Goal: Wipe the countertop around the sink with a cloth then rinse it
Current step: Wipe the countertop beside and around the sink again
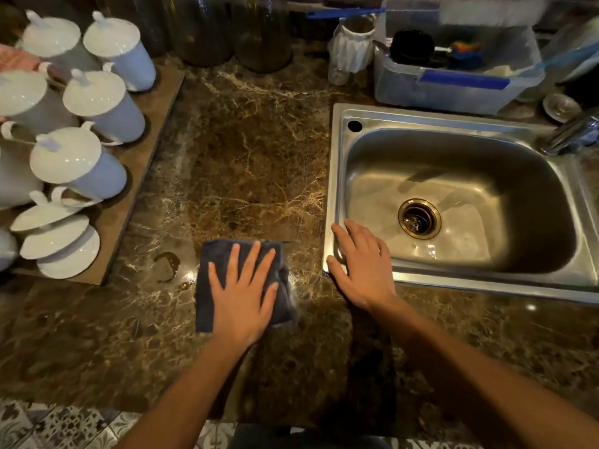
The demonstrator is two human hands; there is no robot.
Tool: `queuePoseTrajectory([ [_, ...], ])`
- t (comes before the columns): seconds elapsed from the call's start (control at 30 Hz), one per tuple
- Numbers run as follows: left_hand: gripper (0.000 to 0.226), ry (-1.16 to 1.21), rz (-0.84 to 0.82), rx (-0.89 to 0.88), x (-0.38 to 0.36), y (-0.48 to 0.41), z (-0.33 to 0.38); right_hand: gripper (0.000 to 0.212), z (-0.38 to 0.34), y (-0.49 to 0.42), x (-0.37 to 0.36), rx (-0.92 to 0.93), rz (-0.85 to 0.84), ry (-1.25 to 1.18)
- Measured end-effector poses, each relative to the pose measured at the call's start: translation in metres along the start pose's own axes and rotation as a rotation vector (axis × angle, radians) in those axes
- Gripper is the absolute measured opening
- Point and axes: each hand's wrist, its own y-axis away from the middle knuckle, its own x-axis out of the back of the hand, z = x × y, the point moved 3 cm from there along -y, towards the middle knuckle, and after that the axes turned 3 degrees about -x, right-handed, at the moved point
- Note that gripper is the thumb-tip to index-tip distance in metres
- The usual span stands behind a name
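One dark cloth (217, 252), folded to a rough rectangle, is laid flat on the marble countertop (252, 163), just left of the sink's (335, 176) near corner and close to the counter's front edge. It is pressed down by the left hand (241, 296), palm flat, with straight fingers (251, 260) spread apart; much of the cloth's middle is covered by that hand. The right hand (363, 270) is rested on the sink's near-left corner, fingers straight and loosely together across the steel rim, nothing gripped.

Bare counter is seen beyond the cloth, running back between the sink rim on the right and a board (152, 131) of white lidded mugs (94, 105) on the left. A small wet ring (167, 264) is seen just left of the cloth. At the back, the run is closed off by dark bottles (201, 34) and a clear plastic tub (453, 92) behind the sink.

Inside the basin a brass-rimmed drain (419, 218) is visible. The tap (573, 134) is blurred and cut off at the right edge; the tub's contents are hard to make out. The mugs at far left are cropped.
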Motion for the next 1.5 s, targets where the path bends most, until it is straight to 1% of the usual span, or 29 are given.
queuePoseTrajectory([
  [0.1, 0.057, 0.034, 0.008, 0.081, 0.006, -0.027, -0.014, 0.062, 0.001, -0.002, -0.008, -0.018, -0.05, 0.004],
  [0.23, 0.061, 0.04, 0.002, 0.118, 0.014, -0.067, -0.028, 0.061, 0.0, -0.002, -0.007, -0.008, -0.052, 0.005],
  [0.33, 0.064, 0.03, -0.005, 0.111, 0.021, -0.103, -0.038, 0.061, -0.001, -0.003, -0.004, -0.029, -0.059, -0.008],
  [0.43, 0.06, 0.046, -0.012, 0.1, 0.031, -0.149, -0.047, 0.061, -0.002, -0.004, -0.003, -0.042, -0.065, -0.017],
  [0.5, 0.058, 0.06, -0.056, 0.094, 0.036, -0.183, -0.052, 0.062, -0.001, -0.004, -0.003, -0.033, -0.072, -0.014],
  [0.6, 0.061, 0.056, -0.139, 0.047, 0.045, -0.24, -0.056, 0.062, 0.0, -0.003, -0.005, -0.029, -0.074, -0.006],
  [0.7, 0.056, 0.13, -0.21, 0.045, 0.056, -0.291, -0.044, 0.061, 0.0, -0.003, -0.006, -0.033, -0.069, -0.017],
  [0.77, 0.051, 0.148, -0.184, 0.038, 0.058, -0.309, -0.029, 0.061, 0.0, -0.004, -0.005, -0.04, -0.068, -0.018],
  [0.8, 0.05, 0.119, -0.155, 0.011, 0.056, -0.311, -0.022, 0.061, 0.0, -0.004, -0.005, -0.041, -0.062, -0.017],
  [0.83, 0.049, 0.071, -0.119, -0.038, 0.053, -0.309, -0.017, 0.06, -0.001, -0.004, -0.004, -0.042, -0.057, -0.019],
  [0.93, 0.051, -0.071, -0.044, -0.258, 0.044, -0.291, -0.014, 0.06, -0.001, -0.004, -0.004, -0.047, -0.047, -0.032],
  [1.0, 0.052, -0.119, -0.041, -0.377, 0.04, -0.274, -0.014, 0.06, -0.001, -0.004, -0.004, -0.048, -0.049, -0.05],
  [1.1, 0.055, -0.15, -0.041, -0.489, 0.035, -0.236, -0.006, 0.06, -0.001, -0.004, -0.002, -0.047, -0.024, -0.056],
  [1.17, 0.059, -0.153, -0.039, -0.524, 0.029, -0.204, 0.0, 0.06, -0.003, -0.003, 0.002, -0.04, -0.013, -0.046],
  [1.27, 0.057, -0.167, -0.015, -0.534, 0.016, -0.153, 0.011, 0.06, -0.004, -0.003, 0.002, -0.028, -0.023, -0.03],
  [1.37, 0.058, -0.176, -0.038, -0.513, 0.004, -0.103, 0.025, 0.056, -0.004, -0.003, 0.0, -0.018, 0.009, 0.002],
  [1.5, 0.059, -0.142, -0.075, -0.521, -0.003, -0.042, 0.033, 0.052, -0.003, 0.0, -0.002, 0.0, 0.058, -0.024],
])
